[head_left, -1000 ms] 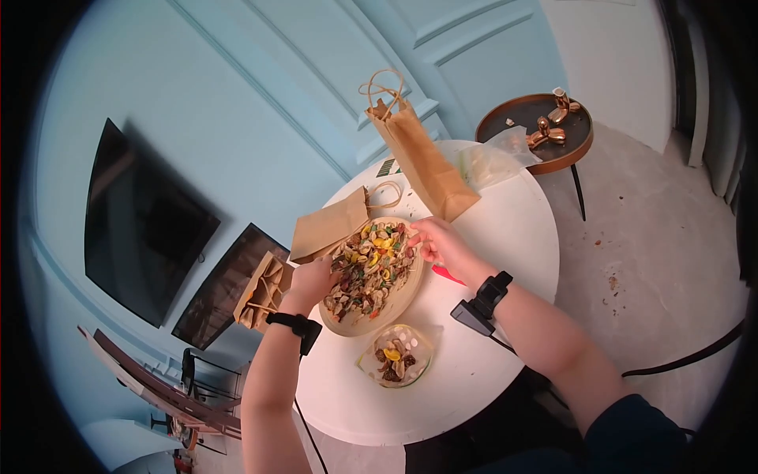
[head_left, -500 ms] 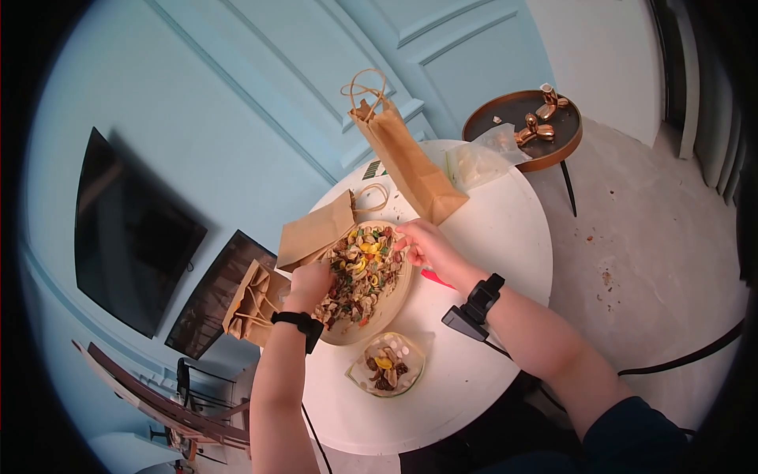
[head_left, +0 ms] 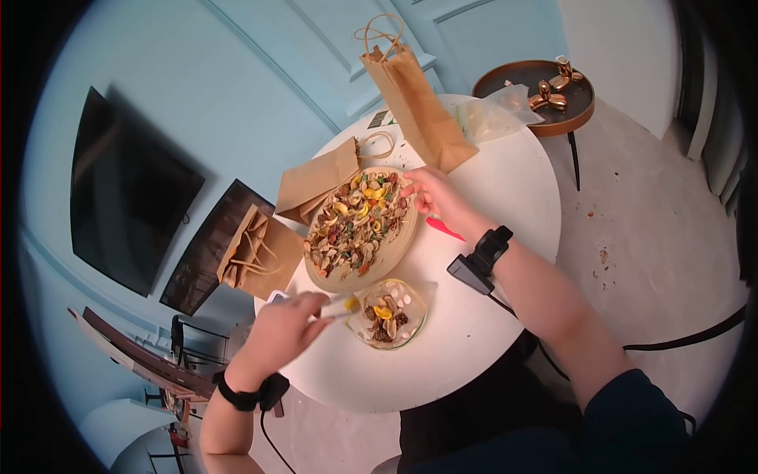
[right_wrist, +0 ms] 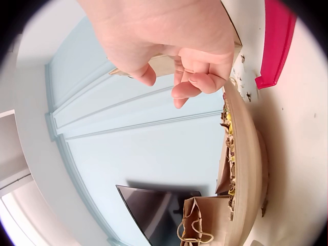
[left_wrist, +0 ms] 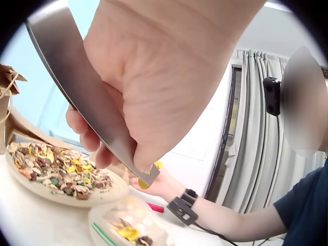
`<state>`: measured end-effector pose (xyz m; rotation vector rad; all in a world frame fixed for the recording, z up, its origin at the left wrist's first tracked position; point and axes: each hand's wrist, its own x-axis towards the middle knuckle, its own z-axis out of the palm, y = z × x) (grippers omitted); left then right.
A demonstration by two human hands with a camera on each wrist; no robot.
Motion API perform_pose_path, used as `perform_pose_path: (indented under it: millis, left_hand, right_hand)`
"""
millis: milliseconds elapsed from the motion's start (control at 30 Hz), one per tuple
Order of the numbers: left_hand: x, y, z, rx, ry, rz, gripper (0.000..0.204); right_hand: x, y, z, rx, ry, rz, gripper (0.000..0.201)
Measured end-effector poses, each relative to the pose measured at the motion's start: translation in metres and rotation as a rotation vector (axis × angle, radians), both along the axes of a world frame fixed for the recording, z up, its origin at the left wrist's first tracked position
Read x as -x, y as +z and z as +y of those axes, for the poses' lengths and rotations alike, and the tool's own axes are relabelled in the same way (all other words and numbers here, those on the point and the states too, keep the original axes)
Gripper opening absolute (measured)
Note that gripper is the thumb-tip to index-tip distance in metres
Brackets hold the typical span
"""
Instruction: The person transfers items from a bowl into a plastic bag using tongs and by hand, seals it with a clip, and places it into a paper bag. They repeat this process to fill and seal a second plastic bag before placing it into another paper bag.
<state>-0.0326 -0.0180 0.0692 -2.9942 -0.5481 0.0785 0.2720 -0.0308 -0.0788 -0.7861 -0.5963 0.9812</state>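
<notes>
In the head view my left hand point(head_left: 286, 332) grips metal tongs point(head_left: 338, 309) with a yellow dried piece point(head_left: 352, 302) at their tip. The tip is at the left edge of a clear zip bag point(head_left: 416, 302) holding several dried pieces. Farther back, a round tan plate point(head_left: 405, 243) bears a heap of dried petals and slices point(head_left: 351, 225). My right hand point(head_left: 442, 199) is by the plate's right rim, its fingers loosely bent and holding nothing, as the right wrist view confirms. A pink strip with a hooked end point(right_wrist: 277, 43) lies on the table below it.
Brown paper bags stand or lie around the plate: a tall one point(head_left: 422, 110) behind, one on its side point(head_left: 320, 178), and another point(head_left: 264, 257) at the left. Clear plastic point(head_left: 493, 114) lies at the white table's point(head_left: 505, 261) back edge, near a dark side table point(head_left: 505, 79).
My left hand has moved from over the plate toward me, to beside the zip bag, with the tongs and yellow piece now showing. The right hand stays by the rim.
</notes>
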Motion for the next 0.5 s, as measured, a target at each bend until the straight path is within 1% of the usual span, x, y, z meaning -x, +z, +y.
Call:
perform_pose_path:
  millis: [33,133,200,267,333,367,433,467,500]
  left_hand:
    - [0.006,-0.001,-0.007,0.051,-0.053,0.048,0.030]
    - [0.013,-0.013,-0.014,0.025,-0.055,0.094,0.029]
    - [0.010,-0.010,-0.005,0.024,-0.031,0.109,0.030]
    - [0.002,-0.002,0.022,0.036,-0.045,0.020,0.033]
    - [-0.020,0.014,0.041,-0.110,0.154,-0.001,0.035]
    - [-0.028,0.016,0.058,-0.112,0.152,-0.002,0.035]
    - [-0.039,0.004,0.104,-0.286,0.157,0.114,0.037]
    - [-0.042,-0.006,0.118,-0.291,0.155,0.113,0.037]
    - [-0.045,-0.014,0.132,-0.317,0.170,0.185,0.037]
  right_hand:
    - [0.000,0.000,0.001,0.010,-0.003,0.004,0.030]
    - [0.001,0.000,0.000,0.023,-0.005,0.011,0.030]
    - [0.000,0.003,-0.003,0.033,-0.004,0.010,0.030]
    - [0.000,0.004,-0.004,0.036,-0.011,0.012,0.030]
    - [0.000,0.003,-0.005,0.043,-0.013,0.019,0.030]
    - [-0.002,0.003,-0.005,0.048,0.003,0.013,0.032]
    - [-0.003,0.002,-0.003,0.046,0.016,0.006,0.034]
    - [-0.002,0.000,-0.002,0.035,-0.006,0.001,0.033]
    - [-0.002,0.000,-0.001,0.022,-0.029,-0.004,0.032]
